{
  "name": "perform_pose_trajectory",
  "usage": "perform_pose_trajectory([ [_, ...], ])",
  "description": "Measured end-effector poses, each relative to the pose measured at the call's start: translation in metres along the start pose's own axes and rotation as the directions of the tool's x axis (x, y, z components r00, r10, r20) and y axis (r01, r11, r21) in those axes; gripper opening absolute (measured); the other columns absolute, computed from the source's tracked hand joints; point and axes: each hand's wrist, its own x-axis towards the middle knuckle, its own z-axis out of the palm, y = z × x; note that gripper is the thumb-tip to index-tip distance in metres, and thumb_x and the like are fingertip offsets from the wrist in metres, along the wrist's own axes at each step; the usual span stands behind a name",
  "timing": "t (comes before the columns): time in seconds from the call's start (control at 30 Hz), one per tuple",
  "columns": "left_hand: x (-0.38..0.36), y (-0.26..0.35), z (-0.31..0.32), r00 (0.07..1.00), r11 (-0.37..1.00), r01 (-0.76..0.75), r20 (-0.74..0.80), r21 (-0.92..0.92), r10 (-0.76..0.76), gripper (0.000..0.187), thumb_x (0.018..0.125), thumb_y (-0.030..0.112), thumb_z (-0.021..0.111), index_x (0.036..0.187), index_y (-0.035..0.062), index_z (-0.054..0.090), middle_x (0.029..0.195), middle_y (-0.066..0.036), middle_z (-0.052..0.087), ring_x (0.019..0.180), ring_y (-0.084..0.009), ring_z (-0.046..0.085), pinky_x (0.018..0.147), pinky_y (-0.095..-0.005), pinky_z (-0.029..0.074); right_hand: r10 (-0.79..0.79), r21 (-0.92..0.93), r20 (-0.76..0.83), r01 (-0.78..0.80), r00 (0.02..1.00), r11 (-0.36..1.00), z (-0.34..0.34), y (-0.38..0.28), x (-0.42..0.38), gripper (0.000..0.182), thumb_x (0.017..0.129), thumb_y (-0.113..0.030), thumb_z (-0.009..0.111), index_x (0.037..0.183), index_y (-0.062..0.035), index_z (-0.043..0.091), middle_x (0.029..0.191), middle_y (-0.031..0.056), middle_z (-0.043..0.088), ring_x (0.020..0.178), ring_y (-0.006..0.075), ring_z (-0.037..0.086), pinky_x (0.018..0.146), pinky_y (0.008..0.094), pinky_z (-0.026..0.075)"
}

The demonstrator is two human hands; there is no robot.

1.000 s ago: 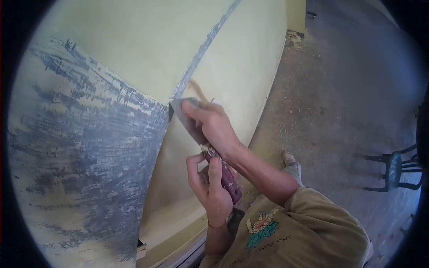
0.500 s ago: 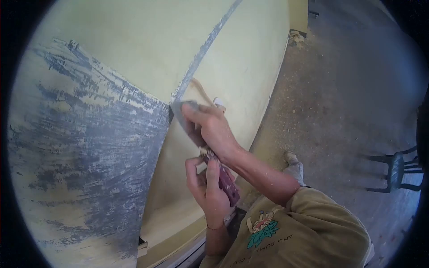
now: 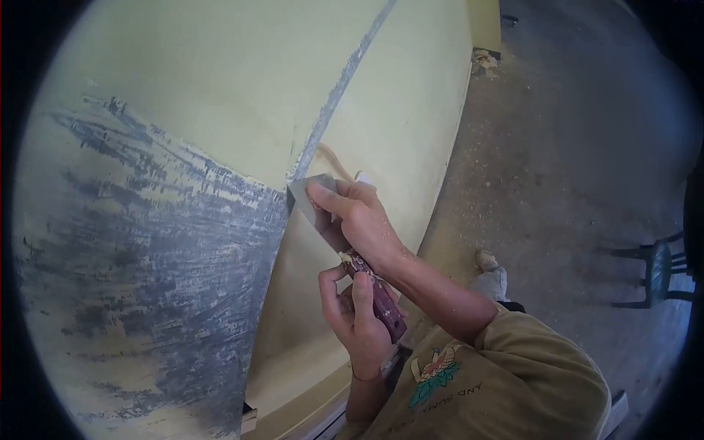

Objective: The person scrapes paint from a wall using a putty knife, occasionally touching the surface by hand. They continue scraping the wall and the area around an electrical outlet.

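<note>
A wide scraper with a reddish-purple handle (image 3: 384, 312) is held in both hands, its blade pointing up and left. My left hand (image 3: 358, 323) is closed around the handle, thumb lying along its top. My right hand (image 3: 363, 216) grips the grey metal blade (image 3: 320, 224), thumb on its face and fingers behind it. Pale flakes cling where blade and handle meet. The blade's far edge overlaps the lower end of a scraped grey strip (image 3: 334, 103) on the pale yellow wall (image 3: 213, 66). Pale dust specks the right forearm.
A broad grey, roughly scraped surface (image 3: 176, 271) fills the left side. Debris is scattered on the brown floor (image 3: 539, 176), with a pile of chips (image 3: 485, 62) by the far wall end. A dark green plastic chair (image 3: 658, 275) stands at right. My shoe (image 3: 485, 259) shows below.
Both hands and the scraper have shifted slightly right and down in view, as has the wall. The blade's face shows more plainly now. The grip looks the same.
</note>
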Motion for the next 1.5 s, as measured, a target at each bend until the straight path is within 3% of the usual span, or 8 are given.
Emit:
perform_pose_trajectory([
  [0.4,-0.001,0.031,0.013,0.946,0.932,0.316,-0.022,-0.175,-0.325,0.031,0.103,0.030,0.044,0.118,0.0049,0.034,0.067,-0.008,0.052,0.044,-0.0121,0.048,0.041,-0.0238,0.038,0.002,0.006,-0.058,-0.002,0.998,1.000,0.000,0.004,0.009,0.033,0.095,-0.036,0.057,0.080,-0.0067,0.057,0.066,-0.0023,0.050,0.053,0.0053,0.042,0.048,0.0248,0.032],
  [0.57,0.051,0.042,0.013,0.958,0.962,0.274,0.082,0.011,-0.274,0.027,0.103,0.028,0.046,0.111,0.0031,0.040,0.062,-0.006,0.050,0.039,-0.0095,0.041,0.037,-0.0229,0.033,-0.103,-0.009,-0.298,0.105,0.949,0.994,0.002,-0.023,0.043,0.040,0.095,-0.039,0.057,0.075,-0.0039,0.058,0.064,-0.0002,0.049,0.056,0.0099,0.043,0.051,0.0271,0.033],
  [0.77,0.069,0.022,0.048,0.987,0.992,0.109,0.116,0.059,-0.115,0.024,0.103,0.023,0.047,0.107,-0.0004,0.048,0.068,-0.005,0.055,0.052,-0.0076,0.050,0.045,-0.0231,0.039,-0.179,-0.135,-0.208,0.153,0.961,0.979,-0.024,-0.059,0.055,0.035,0.094,-0.033,0.060,0.074,-0.0034,0.058,0.060,0.0009,0.051,0.048,0.0070,0.043,0.043,0.0249,0.030],
  [0.87,0.060,-0.003,0.019,0.989,0.975,0.114,0.072,0.188,-0.129,0.024,0.101,0.021,0.049,0.107,-0.0018,0.052,0.074,-0.002,0.055,0.066,-0.0062,0.051,0.058,-0.0220,0.043,-0.056,-0.172,-0.021,0.051,0.998,0.984,-0.033,-0.032,0.033,0.036,0.097,-0.035,0.058,0.097,0.0003,0.064,0.067,-0.0037,0.051,0.057,0.0032,0.043,0.050,0.0209,0.032],
  [1.0,0.061,-0.008,0.019,0.977,0.970,-0.145,-0.124,0.197,0.171,0.024,0.100,0.026,0.053,0.097,0.0027,0.056,0.083,0.000,0.057,0.066,-0.0058,0.052,0.056,-0.0206,0.042,-0.242,-0.281,-0.006,0.231,0.970,0.932,-0.034,0.007,0.017,0.037,0.096,-0.032,0.058,0.083,0.0032,0.060,0.062,0.0014,0.055,0.057,0.0086,0.051,0.050,0.0256,0.037],
  [1.3,0.058,-0.016,0.020,0.947,0.945,-0.222,-0.178,0.239,0.268,0.035,0.096,0.014,0.062,0.067,0.0070,0.044,0.062,0.007,0.041,0.058,-0.0003,0.035,0.051,-0.0204,0.028,-0.331,-0.677,0.254,0.412,0.909,0.610,-0.085,0.007,-0.078,0.041,0.095,-0.022,0.063,0.125,-0.0004,0.045,0.088,0.0077,0.061,0.064,0.0129,0.059,0.057,0.0286,0.048],
  [1.37,0.057,-0.010,0.025,0.945,0.948,-0.243,-0.172,0.206,0.279,0.035,0.096,0.014,0.062,0.067,0.0069,0.044,0.062,0.007,0.040,0.058,-0.0007,0.034,0.051,-0.0208,0.027,0.169,-0.347,0.202,-0.091,0.965,0.933,-0.086,0.001,-0.093,0.048,0.097,-0.015,0.059,0.138,-0.0057,0.035,0.090,0.0087,0.060,0.061,0.0110,0.056,0.054,0.0264,0.047],
  [1.5,0.062,-0.006,0.030,0.927,0.937,-0.269,-0.204,0.224,0.314,0.036,0.095,0.014,0.062,0.067,0.0064,0.043,0.061,0.007,0.039,0.058,-0.0018,0.032,0.050,-0.0226,0.025,0.085,-0.278,0.227,-0.019,0.970,0.960,-0.081,0.003,-0.094,0.059,0.098,-0.013,0.056,0.148,-0.0112,0.024,0.091,0.0081,0.059,0.059,0.0094,0.054,0.050,0.0239,0.044],
])
